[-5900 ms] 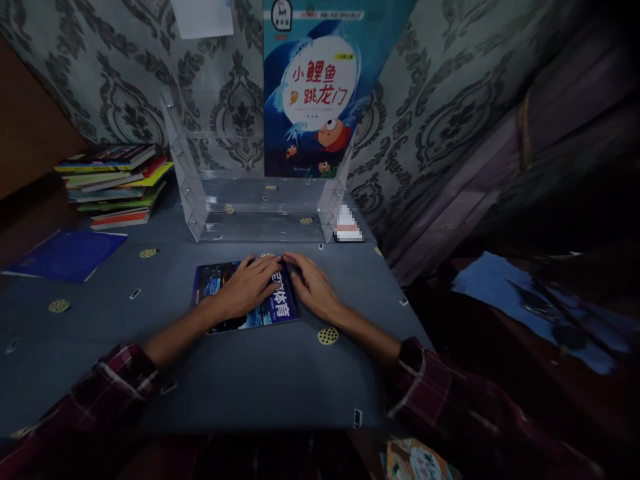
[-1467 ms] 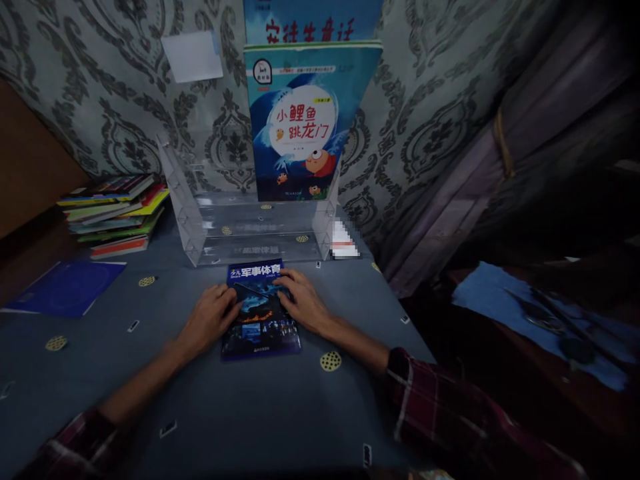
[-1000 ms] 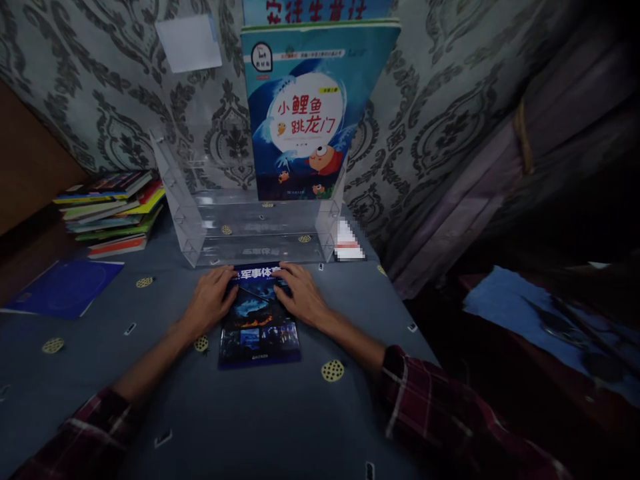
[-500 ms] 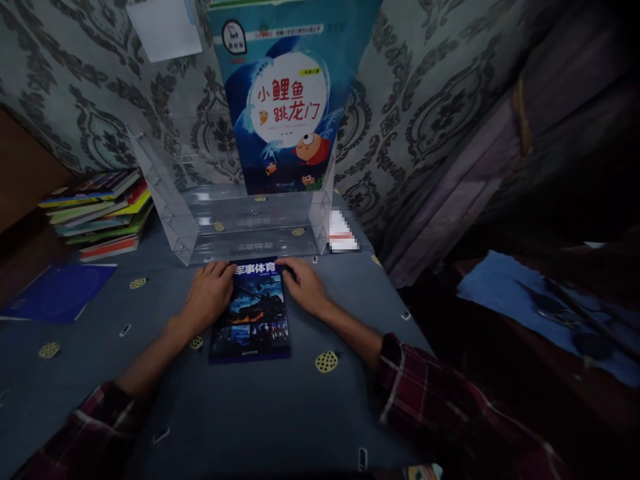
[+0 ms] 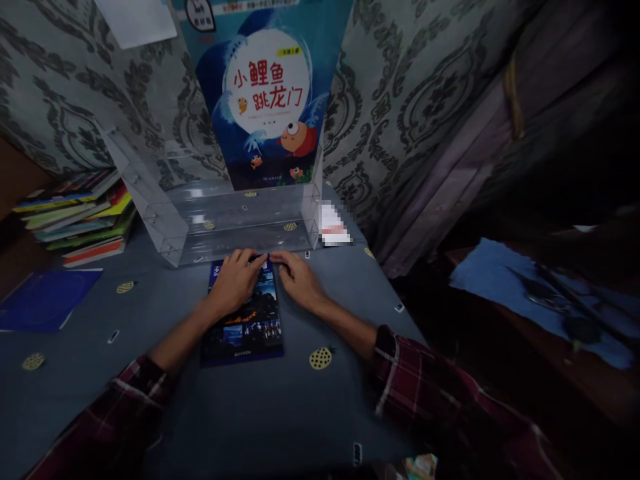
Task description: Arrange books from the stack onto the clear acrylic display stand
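Note:
A magazine-like book with a dark blue cover, white Chinese title and military pictures lies closed on the cloth-covered table. My left hand rests flat across its upper part, fingers stretched out and thumb toward the top right corner, hiding much of the title. At that same corner is my right hand, its index finger reaching the corner and its thumb bent a little apart. The fingertips of both hands nearly meet there. Whether the right fingers have hold of the cover's edge cannot be made out.
Behind the book stands a clear plastic tiered rack holding an upright blue picture book. Stacked books and a blue booklet lie left. The table edge drops off right, near a blue cloth with scissors.
My left hand has slid right from the book's left edge onto its cover, toward the top right corner. My right hand stays near that corner. The whole view has shifted slightly.

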### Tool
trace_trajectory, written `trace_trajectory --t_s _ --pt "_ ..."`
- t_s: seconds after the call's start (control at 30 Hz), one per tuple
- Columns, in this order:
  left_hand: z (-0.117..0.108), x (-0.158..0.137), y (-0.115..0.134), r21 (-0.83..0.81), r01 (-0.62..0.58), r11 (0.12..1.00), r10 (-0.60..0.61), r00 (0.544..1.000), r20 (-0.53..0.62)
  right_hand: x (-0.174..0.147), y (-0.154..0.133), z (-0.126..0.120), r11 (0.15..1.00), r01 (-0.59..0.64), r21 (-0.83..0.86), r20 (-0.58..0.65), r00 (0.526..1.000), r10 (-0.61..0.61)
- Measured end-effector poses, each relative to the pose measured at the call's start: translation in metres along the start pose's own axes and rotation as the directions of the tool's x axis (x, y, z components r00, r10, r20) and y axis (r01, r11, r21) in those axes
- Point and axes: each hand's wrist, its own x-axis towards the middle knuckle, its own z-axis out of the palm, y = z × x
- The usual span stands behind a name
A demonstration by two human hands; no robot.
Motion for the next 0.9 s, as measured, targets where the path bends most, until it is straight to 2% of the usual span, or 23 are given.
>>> trace_trajectory --t_s 0.4,0.67,0.9 --pt "0.001 0.000 0.002 0.003 0.026 1.000 -0.026 1.000 -0.013 0.000 0.003 0.002 1.000 0.007 -0.014 -0.001 1.000 -0.007" --pt "-0.004 -0.022 -0.001 -0.153 -0.143 0.978 0.145 0.989 0.003 0.000 0.005 0.002 1.000 0.011 -0.025 0.007 1.000 -0.011" --pt "-0.001 -0.023 0.007 -0.116 -0.133 0.984 0.132 0.991 -0.019 0.001 0.006 0.003 0.999 0.026 -0.032 0.013 1.000 -0.026"
